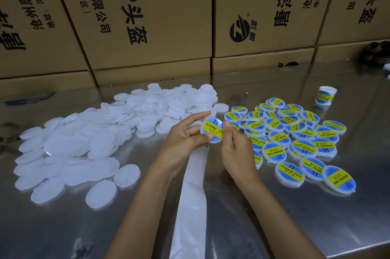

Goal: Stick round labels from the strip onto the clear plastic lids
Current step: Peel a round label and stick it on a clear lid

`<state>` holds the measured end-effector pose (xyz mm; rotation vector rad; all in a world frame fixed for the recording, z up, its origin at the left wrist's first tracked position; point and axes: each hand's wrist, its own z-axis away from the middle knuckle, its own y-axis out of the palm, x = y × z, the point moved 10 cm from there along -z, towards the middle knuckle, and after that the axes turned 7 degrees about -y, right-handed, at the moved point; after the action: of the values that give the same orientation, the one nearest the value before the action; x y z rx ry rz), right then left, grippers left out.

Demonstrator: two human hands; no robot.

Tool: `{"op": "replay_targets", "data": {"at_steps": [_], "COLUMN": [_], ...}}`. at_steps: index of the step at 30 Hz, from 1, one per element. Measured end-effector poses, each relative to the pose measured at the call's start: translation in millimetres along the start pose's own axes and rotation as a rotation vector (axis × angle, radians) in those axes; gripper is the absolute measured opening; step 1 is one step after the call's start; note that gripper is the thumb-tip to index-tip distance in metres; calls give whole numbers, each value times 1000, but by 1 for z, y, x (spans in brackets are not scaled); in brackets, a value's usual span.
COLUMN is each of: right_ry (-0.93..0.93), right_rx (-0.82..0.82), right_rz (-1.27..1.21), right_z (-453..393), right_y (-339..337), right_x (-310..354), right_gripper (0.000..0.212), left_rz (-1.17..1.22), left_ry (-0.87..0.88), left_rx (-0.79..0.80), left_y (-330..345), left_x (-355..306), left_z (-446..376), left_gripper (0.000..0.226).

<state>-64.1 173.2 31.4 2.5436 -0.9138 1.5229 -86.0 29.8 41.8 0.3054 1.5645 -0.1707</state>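
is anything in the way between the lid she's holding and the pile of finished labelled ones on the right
Nothing visible blocks it. The labelled lid sits between the left hand and right hand, and the labelled pile begins just past the right hand. Only that hand lies on that side, above the steel table.

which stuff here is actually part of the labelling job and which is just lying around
Part of the job: lid in hand, left hand, right hand, blank lids pile, labelled lids pile, backing strip, label roll.

Lying about: cardboard boxes, dark object.
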Motion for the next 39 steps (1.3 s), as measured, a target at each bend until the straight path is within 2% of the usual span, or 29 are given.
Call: {"op": "replay_targets", "data": {"at_steps": [7,14,19,25,31,36,39], "right_ry": [-26,-78,-80,-90,-107,-48,-52], "right_rx": [84,187,193,149,86,51,113], "right_rz": [-92,27,94,172,236,38,-41], "right_z": [0,6,6,4,-1,0,3], "right_y": [6,17,17,14,4,2,8], "right_x": [5,11,10,7,7,4,6], "right_gripper": [52,60,45,51,50,49,47], "left_rz": [70,152,108,37,-4,-70,-48], "left_ry": [13,50,66,51,14,54,75], "left_rx": [-111,-332,-311,-211,-71,-200,-263], "left_y": [-9,-29,-25,-17,2,-10,-19], "left_x": [-1,0,-5,-3,3,-1,-2], "left_z": [2,5,5,2,1,1,2], "left_gripper": [35,13,21,12,38,40,37]}}
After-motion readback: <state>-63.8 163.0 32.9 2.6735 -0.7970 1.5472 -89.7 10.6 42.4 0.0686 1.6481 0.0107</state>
